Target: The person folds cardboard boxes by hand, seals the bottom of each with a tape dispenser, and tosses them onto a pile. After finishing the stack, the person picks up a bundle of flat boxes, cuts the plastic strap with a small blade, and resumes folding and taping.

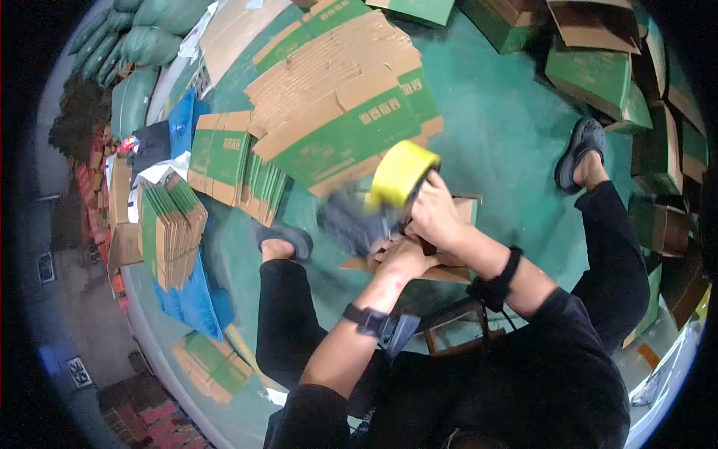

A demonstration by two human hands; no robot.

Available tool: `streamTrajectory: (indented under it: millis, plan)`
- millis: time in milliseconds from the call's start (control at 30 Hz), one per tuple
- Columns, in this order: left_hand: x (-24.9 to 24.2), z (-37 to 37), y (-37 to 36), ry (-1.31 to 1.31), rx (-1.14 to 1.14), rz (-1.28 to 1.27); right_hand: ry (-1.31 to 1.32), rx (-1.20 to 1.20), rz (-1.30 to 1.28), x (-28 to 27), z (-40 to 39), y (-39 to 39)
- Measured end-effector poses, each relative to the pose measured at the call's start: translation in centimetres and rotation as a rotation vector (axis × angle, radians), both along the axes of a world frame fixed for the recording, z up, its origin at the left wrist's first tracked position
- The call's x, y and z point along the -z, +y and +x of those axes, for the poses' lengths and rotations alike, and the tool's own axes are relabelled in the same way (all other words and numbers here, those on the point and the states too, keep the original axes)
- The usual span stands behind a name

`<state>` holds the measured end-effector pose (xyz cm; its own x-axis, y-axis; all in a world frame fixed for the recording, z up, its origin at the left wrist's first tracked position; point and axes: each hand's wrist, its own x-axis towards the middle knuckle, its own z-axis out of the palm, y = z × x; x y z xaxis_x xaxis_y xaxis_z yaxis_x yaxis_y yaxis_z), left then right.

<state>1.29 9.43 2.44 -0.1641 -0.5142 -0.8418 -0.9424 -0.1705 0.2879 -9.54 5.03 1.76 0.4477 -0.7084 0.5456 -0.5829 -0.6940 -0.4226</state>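
A large roll of yellow tape (404, 173) is in my right hand (436, 213), whose fingers are wrapped round its side, close above a cardboard box. My left hand (405, 258) is low at the near side of the box, its fingers blurred and partly hidden. A dark, motion-blurred object (351, 221) lies just beyond my left hand; I cannot make out what it is. The brown cardboard box (465, 212) stands between my legs, mostly covered by my hands and forearms.
Flattened green and brown cartons (336, 112) are stacked ahead, with more bundles (176, 232) at the left. Assembled boxes (591, 75) line the right side. Green sacks (153, 45) lie at the back left, and a stool (456, 329) is in front of my torso.
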Motion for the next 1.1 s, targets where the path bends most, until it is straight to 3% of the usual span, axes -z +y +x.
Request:
streamTrajectory:
  millis: [33,100,167,233,267,300,367,400,433,500,633,733,767,833,900,967,1000,1033,1067,1100]
  plan:
    - [3.0,-0.6,-0.3,-0.273,0.109,0.008,0.078,0.068,0.030,-1.0,-0.5,-0.9]
    - [1.6,-1.7,-0.4,-0.368,-0.008,-0.017,0.175,0.159,0.256,-3.3,-2.4,-3.9]
    - [2.2,-2.1,-0.9,-0.423,0.019,-0.010,0.026,0.277,0.222,0.2,-2.5,-4.1]
    - [0.3,-0.7,-0.4,-0.255,-0.005,0.026,0.031,0.281,0.328,3.1,-1.9,0.5]
    - [2.0,1.9,1.1,-0.099,0.025,-0.220,-0.009,0.211,0.228,5.0,-2.4,2.1]
    - [-1.7,2.7,1.5,-0.164,0.027,-0.293,-0.056,0.150,0.155,6.8,-2.6,3.5]
    - [-3.5,6.0,3.8,-0.165,-0.135,-0.624,-0.359,0.205,0.480,9.5,-2.2,3.7]
    - [-1.9,7.5,5.3,-0.251,-0.053,-0.999,0.204,0.208,0.524,5.0,-2.5,3.7]
    - [-0.4,8.3,5.6,-0.248,-0.084,-1.040,-0.093,0.092,0.507,5.5,-2.8,2.5]
    - [2.1,7.8,3.9,0.000,-0.356,-1.194,-0.221,0.082,0.564,3.4,-3.0,2.2]
    - [5.6,6.4,-0.2,-0.065,-0.488,-1.049,-0.157,-0.008,0.715,2.8,-3.5,1.5]
    - [6.4,5.6,-0.2,-0.138,-0.534,-1.087,-0.093,0.074,0.374,3.4,-2.0,2.6]
    - [6.8,5.4,-0.3,-0.145,-0.535,-1.064,-0.125,0.173,0.365,5.8,-1.0,3.4]
    - [7.0,5.1,-0.6,-0.256,-0.441,-1.201,-0.129,-0.016,0.615,4.6,-0.1,3.1]
    - [6.4,5.7,-0.8,-0.129,-0.518,-1.181,-0.094,-0.026,0.688,2.7,-0.3,3.6]
    - [4.9,5.9,0.2,0.122,-0.469,-1.263,0.156,-0.017,0.424,5.1,-0.8,2.9]
    - [3.8,5.8,1.2,0.231,-0.238,-1.238,-0.244,0.052,0.603,6.9,-0.6,2.9]
    - [3.1,5.7,2.8,0.329,-0.011,-1.183,-0.234,0.051,0.603,5.4,-0.7,2.7]
    - [5.6,5.8,4.9,0.512,0.145,-0.931,0.154,0.056,0.426,3.8,-0.8,3.2]
    - [3.7,5.2,5.5,0.378,0.204,-0.968,0.533,0.045,0.242,2.8,-0.3,3.7]
